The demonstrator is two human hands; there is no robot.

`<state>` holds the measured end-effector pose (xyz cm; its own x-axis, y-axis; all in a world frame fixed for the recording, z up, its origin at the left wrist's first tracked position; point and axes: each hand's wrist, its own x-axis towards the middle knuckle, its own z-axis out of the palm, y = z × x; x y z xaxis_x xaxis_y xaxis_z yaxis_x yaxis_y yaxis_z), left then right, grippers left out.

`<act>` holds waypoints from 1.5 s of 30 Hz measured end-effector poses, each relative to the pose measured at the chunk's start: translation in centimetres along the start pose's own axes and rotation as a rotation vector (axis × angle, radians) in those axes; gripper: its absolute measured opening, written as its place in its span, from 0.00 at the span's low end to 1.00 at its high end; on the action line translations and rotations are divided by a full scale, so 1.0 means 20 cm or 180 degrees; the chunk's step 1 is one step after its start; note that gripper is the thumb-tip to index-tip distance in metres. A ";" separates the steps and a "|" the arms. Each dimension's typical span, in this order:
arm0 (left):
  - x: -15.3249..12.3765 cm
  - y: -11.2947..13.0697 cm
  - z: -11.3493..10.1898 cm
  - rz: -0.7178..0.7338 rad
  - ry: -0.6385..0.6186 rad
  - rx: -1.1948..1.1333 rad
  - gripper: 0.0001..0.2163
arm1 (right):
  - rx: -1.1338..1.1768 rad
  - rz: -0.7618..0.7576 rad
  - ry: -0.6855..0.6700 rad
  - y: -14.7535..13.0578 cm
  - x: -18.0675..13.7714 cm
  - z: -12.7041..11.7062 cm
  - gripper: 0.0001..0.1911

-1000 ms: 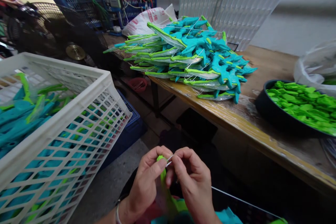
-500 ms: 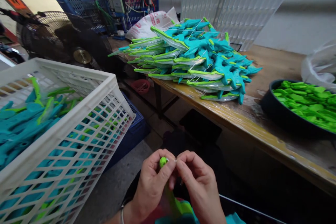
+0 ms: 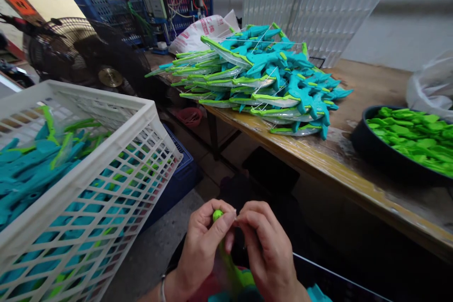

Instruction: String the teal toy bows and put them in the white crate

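grips the rounded tip of a bright green piece [image 3: 217, 215] between thumb and forefinger of the left hand [image 3: 203, 247], low in the middle of the view. pinches at a short bit of white string [image 3: 235, 211] just beside that tip with the closely drawn fingers of the right hand [image 3: 267, 247]; cannot tell whether fingertip touches fingertip. wears a pale band [image 3: 163, 288] on the left wrist. runs down from the left hand as a green strip, blurred and partly hidden, then shows a turquoise part [image 3: 316, 293] beside the right wrist.

to the left, holds turquoise and green pieces [image 3: 38, 153] loose in a white lattice crate [image 3: 79, 174], with a blue crate [image 3: 177, 193] low behind it. farther back, shows a dark fan [image 3: 110, 77] with a brassy hub.

ahead, bears a tall stack of turquoise and green bows [image 3: 262, 59] on a worn wooden surface [image 3: 368, 85], strung with white cord and lying in overlapping layers. leans a printed white sack [image 3: 198, 35] behind the stack. at the right end, carries a dark round pan [image 3: 368, 151] full of small green parts [image 3: 417, 137], near a translucent plastic bag [image 3: 430, 87]. beneath the surface, shows a pink basket [image 3: 190, 115] in shadow.
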<state>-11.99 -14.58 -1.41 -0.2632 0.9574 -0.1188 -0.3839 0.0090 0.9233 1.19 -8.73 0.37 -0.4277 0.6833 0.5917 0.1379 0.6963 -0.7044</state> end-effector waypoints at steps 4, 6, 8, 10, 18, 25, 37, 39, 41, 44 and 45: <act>0.00 0.02 0.01 -0.0167 -0.0038 -0.0135 0.10 | -0.0704 -0.0704 0.0216 0.02 0.03 0.00 0.08; 0.00 0.02 0.01 -0.0229 -0.0049 -0.0162 0.10 | -0.0826 -0.0885 0.0206 0.02 0.04 0.00 0.09; 0.00 0.03 0.01 -0.0201 -0.0082 -0.0112 0.10 | -0.0740 -0.0765 0.0115 0.02 0.05 0.00 0.10; 0.00 0.03 0.00 -0.0125 -0.0180 0.0025 0.10 | -0.0421 -0.0398 -0.0008 0.02 0.05 -0.01 0.10; 0.02 0.02 -0.04 -0.0087 -0.0264 0.0278 0.12 | 0.0863 0.1304 -0.0348 0.00 0.06 -0.02 0.07; 0.04 0.00 -0.03 -0.0398 -0.0273 -0.0234 0.14 | 0.0041 -0.0098 0.0011 0.00 0.02 0.03 0.12; 0.03 0.01 -0.01 -0.0414 -0.0158 -0.0472 0.14 | -0.0016 0.0359 0.0150 -0.03 0.02 0.03 0.07; 0.03 0.00 -0.02 -0.0349 -0.0234 -0.0487 0.13 | 0.0392 0.0791 0.0137 -0.03 0.00 0.04 0.07; 0.03 0.00 -0.03 -0.0314 -0.0308 -0.0498 0.14 | 0.0669 0.1143 0.0144 -0.03 -0.02 0.04 0.08; 0.04 0.00 -0.04 -0.0320 -0.0339 -0.0514 0.14 | 0.0779 0.1216 0.0131 -0.04 -0.02 0.03 0.08; 0.04 0.00 -0.04 -0.0337 -0.0319 -0.0504 0.14 | 0.0707 0.1086 0.0118 -0.04 -0.01 0.02 0.06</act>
<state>-12.84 -14.05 -1.77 -0.1277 0.9775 -0.1679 -0.5412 0.0732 0.8377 0.82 -9.51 0.63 -0.3578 0.8771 0.3203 0.0682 0.3666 -0.9279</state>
